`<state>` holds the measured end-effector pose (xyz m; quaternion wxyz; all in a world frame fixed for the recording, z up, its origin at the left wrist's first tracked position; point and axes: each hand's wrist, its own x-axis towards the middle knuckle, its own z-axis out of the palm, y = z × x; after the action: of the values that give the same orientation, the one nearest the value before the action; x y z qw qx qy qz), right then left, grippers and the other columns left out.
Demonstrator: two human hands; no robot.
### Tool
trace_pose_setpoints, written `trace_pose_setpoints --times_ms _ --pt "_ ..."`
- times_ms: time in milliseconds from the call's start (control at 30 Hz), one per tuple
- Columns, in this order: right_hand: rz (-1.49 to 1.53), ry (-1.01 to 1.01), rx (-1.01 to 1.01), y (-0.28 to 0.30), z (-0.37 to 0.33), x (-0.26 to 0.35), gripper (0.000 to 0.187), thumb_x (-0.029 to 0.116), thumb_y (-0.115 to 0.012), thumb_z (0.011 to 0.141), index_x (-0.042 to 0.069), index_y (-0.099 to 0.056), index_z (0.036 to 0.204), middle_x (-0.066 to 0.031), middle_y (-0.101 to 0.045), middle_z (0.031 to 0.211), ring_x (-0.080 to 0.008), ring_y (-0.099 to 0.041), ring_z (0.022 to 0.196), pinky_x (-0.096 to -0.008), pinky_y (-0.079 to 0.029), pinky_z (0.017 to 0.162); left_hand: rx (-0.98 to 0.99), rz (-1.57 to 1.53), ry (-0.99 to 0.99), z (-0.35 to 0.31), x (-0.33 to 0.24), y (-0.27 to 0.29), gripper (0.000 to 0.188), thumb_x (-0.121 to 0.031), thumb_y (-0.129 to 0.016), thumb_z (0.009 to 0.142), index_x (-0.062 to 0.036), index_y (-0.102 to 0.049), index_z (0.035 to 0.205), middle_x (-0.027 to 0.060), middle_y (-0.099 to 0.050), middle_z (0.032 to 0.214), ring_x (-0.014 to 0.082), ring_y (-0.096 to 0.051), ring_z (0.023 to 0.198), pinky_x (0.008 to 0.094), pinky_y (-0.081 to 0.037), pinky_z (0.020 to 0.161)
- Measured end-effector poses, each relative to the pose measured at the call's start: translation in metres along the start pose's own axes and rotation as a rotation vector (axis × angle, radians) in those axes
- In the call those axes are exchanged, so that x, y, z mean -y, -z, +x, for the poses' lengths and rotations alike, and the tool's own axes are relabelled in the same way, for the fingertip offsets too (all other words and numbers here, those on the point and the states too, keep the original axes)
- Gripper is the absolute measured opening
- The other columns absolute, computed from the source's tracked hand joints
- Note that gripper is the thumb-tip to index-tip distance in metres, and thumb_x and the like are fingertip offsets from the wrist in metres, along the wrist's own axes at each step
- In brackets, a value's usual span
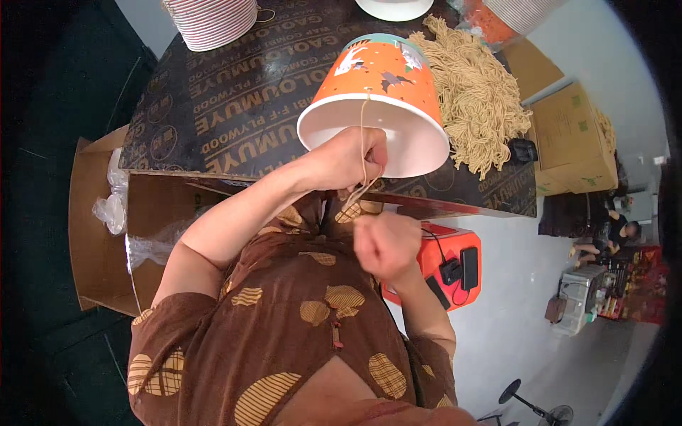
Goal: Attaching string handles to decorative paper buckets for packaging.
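An orange paper bucket (383, 78) with bat and ghost prints lies tipped near the table's front edge, its white mouth towards me. Through a small hole near its rim runs a thin beige cord (363, 117). Closed at the bucket's mouth, my left hand (348, 156) grips this cord, and loose strands hang below the fingers. Just under those strands, my right hand (387, 245) is curled into a fist, slightly blurred; whatever it may hold is hidden. A heap of beige cords (476, 99) lies to the right of the bucket.
The dark printed plywood table (234, 99) carries stacked striped buckets (211, 25) at the far left and a white-rimmed bucket (395, 8) at the back. Cardboard boxes (574, 138) stand right; an open carton (99, 227) is left. Below sits a red stool (465, 241) with black devices.
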<state>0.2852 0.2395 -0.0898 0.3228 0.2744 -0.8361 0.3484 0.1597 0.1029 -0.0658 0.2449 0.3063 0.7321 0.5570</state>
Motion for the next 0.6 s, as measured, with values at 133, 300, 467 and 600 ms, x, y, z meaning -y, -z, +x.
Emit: trace_pose_setpoints --times_ms 133,300,467,600 --pt "-0.074 -0.518 -0.164 -0.002 -0.004 -0.015 0.008 -0.001 -0.063 0.082 0.004 -0.061 0.088 -0.0102 -0.048 0.054 -0.0280 -0.051 0.044 -0.0361 -0.042 0.044 -0.005 -0.015 0.069 0.000 -0.003 -0.004 0.013 0.001 -0.061 0.076 0.0043 -0.057 0.088 0.0082 -0.058 0.067 0.0159 -0.057 0.055 0.0303 -0.045 0.045" --pt "-0.277 -0.421 -0.180 0.001 0.008 -0.017 0.017 -0.004 -0.060 0.083 0.002 -0.061 0.099 -0.0148 -0.060 0.080 -0.0315 -0.062 0.067 -0.0378 -0.049 0.056 0.021 -0.080 0.140 -0.001 -0.007 0.000 0.008 0.004 -0.061 0.080 -0.0006 -0.055 0.083 0.0007 -0.052 0.070 0.0074 -0.050 0.052 0.0226 -0.041 0.043" --pt "-0.153 -0.395 -0.208 -0.001 0.016 -0.021 0.022 -0.005 -0.059 0.083 0.002 -0.060 0.103 -0.0169 -0.060 0.087 -0.0359 -0.062 0.075 -0.0421 -0.050 0.064 0.028 -0.140 0.132 -0.003 -0.004 0.000 0.010 0.006 -0.060 0.080 -0.0011 -0.055 0.084 -0.0004 -0.052 0.071 0.0063 -0.050 0.055 0.0223 -0.041 0.043" --pt "-0.176 -0.400 -0.212 -0.009 0.018 -0.024 0.022 -0.005 -0.059 0.083 0.001 -0.059 0.104 -0.0173 -0.059 0.086 -0.0365 -0.061 0.074 -0.0422 -0.049 0.063 0.052 -0.117 0.154 -0.005 -0.008 0.003 0.013 0.008 -0.059 0.078 -0.0018 -0.056 0.085 -0.0008 -0.053 0.073 0.0063 -0.049 0.060 0.0230 -0.042 0.049"
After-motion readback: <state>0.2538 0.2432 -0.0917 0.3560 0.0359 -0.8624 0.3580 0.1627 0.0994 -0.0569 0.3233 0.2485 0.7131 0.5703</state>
